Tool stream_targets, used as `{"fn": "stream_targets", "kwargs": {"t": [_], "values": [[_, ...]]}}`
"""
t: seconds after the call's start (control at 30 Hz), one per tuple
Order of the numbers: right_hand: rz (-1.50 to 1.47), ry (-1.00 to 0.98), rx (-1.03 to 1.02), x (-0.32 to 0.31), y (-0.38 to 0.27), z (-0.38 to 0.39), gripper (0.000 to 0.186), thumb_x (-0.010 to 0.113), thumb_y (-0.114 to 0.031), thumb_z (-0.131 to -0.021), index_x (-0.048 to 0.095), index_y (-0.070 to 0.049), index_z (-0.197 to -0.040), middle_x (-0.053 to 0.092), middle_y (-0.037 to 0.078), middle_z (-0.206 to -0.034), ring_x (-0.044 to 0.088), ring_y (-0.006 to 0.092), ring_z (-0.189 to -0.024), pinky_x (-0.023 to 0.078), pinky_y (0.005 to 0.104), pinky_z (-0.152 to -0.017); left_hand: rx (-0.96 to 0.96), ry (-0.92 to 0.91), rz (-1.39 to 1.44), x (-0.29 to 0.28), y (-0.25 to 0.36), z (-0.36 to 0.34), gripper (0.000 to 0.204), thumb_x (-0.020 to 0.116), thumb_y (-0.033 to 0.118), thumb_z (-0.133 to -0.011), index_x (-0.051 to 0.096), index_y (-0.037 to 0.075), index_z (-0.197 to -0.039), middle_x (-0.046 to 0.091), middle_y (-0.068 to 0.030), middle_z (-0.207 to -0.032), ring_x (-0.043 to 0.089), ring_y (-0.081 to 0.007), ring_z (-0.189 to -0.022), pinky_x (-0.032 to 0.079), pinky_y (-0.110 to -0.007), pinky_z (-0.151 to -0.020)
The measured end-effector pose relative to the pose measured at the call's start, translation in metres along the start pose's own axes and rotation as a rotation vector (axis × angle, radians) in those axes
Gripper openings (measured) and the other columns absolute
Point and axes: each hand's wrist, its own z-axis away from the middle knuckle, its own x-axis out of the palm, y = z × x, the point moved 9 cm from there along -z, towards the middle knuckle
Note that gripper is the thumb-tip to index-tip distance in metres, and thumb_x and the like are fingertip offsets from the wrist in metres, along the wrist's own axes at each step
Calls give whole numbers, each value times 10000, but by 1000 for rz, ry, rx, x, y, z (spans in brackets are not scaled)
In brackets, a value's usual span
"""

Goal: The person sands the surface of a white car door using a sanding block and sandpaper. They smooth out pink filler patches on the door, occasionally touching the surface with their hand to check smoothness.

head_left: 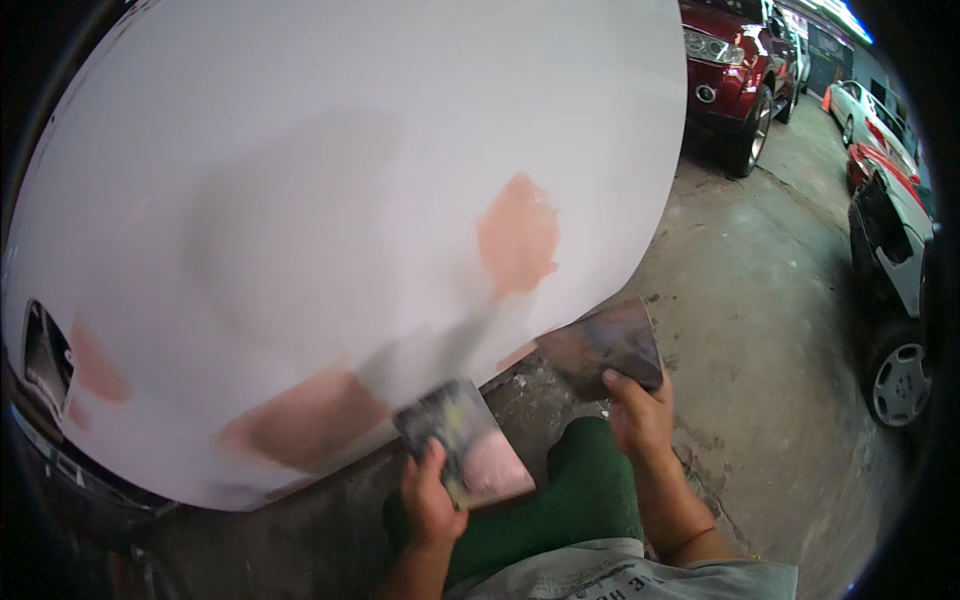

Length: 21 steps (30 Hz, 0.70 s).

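A white car panel [300, 130], likely a hood, fills the left and middle, with an orange-pink filler patch [518, 237] near its right side. Along its lower edge lies a larger filler patch [310, 420]. My left hand [433, 500] grips a flat mixing board [462, 425], smeared grey and yellow, with a lump of pink body filler [495, 465] on it. In my right hand [640, 410], thumb on top, is a dark, stained flat spreader [605, 345]. Its far end is at the panel's edge; whether it touches, I cannot tell.
My green-clothed legs [595, 470] are just below the panel's edge. At the far left the panel has a dark opening [47, 350] and another filler patch [98, 365]. Beyond the concrete floor [760, 300] stand a dark red vehicle [730, 70] and, at right, a car with a wheel [900, 385].
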Motion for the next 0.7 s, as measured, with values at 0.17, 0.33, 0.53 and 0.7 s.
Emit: {"fn": "stream_targets", "kwargs": {"t": [0.17, 0.33, 0.53, 0.7], "values": [[1097, -465, -888, 89, -91, 45, 401, 665, -176, -849, 686, -249, -1243, 650, 73, -1206, 607, 227, -1061, 453, 402, -928, 362, 17, 62, 45, 77, -7, 426, 538, 197, -1032, 461, -35, -1380, 556, -157, -1333, 555, -258, -1212, 435, -400, -1048], [1116, -447, -978, 110, -84, 51, 431, 678, -228, -791, 706, -268, -1219, 647, 5, -1230, 588, 187, -1082, 422, 414, -955, 552, 39, -20, 53, 98, 0, 397, 498, 138, -1049, 438, -75, -1379, 537, -183, -1354, 531, -244, -1229, 417, -390, -1065], [1067, -538, -941, 123, -58, 58, 446, 670, -225, -794, 692, -262, -1238, 634, 5, -1227, 589, 198, -1121, 403, 459, -1030, 638, 77, -192, 57, 95, 10, 571, 571, 244, -1020, 374, -113, -1420, 495, -255, -1397, 534, -317, -1250, 433, -446, -1066], [830, -637, -514, 91, -13, 30, 500, 677, -53, -808, 649, -154, -1297, 633, 114, -1252, 595, 295, -1183, 427, 452, -1042, 735, 323, -112, 42, 118, 19, 577, 586, 247, -1011, 380, -122, -1404, 479, -262, -1406, 526, -336, -1254, 426, -456, -1073]]}}
